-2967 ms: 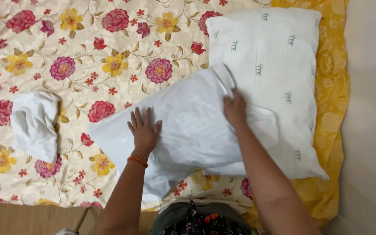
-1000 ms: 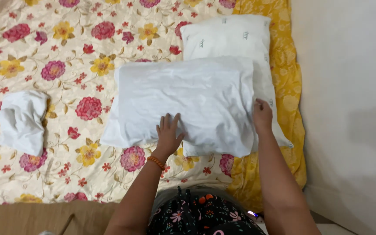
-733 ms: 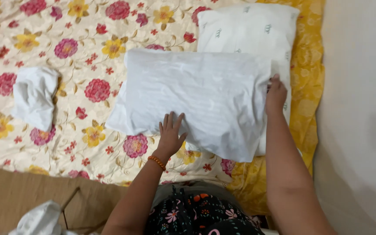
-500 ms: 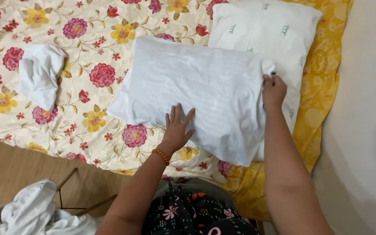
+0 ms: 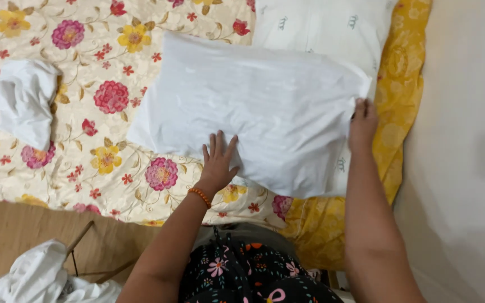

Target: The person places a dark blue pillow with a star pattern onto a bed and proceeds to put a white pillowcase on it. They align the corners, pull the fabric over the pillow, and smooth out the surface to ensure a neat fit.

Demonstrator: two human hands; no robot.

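We see our left hand (image 5: 218, 163) lying flat on the near edge of the white pillowcase (image 5: 254, 106), palm down, with the fingers spread apart and pointing away from us. It grips nothing; it only presses on the cloth. Around this wrist there is an orange bead bracelet (image 5: 200, 197).

Our right hand (image 5: 362, 124) is at the right end of the same pillowcase. Its fingers are held together and curled onto the right edge of the cloth, but we cannot tell if they really pinch the edge or only rest against it.

The pillowcase lies spread wide on the bed, a little tilted, so its left end is nearer to us than its far right corner. Its surface is quite smooth, with some small wrinkles. Its right part covers a white pillow (image 5: 332, 28) with small grey marks, which sticks out behind it toward the far right corner of the bed and also shows a little under the near right corner of the pillowcase.

Under all this is a cream bedsheet (image 5: 102, 157) with red, pink and yellow flowers. At the right edge of the bed a yellow sheet (image 5: 399, 101) shows, and it also hangs over the near right corner. Near the left edge of the bed lies a crumpled white cloth (image 5: 26, 101), well apart from the pillowcase. Below the bed, at the near left, more white cloths (image 5: 40, 278) are in a heap on the floor.
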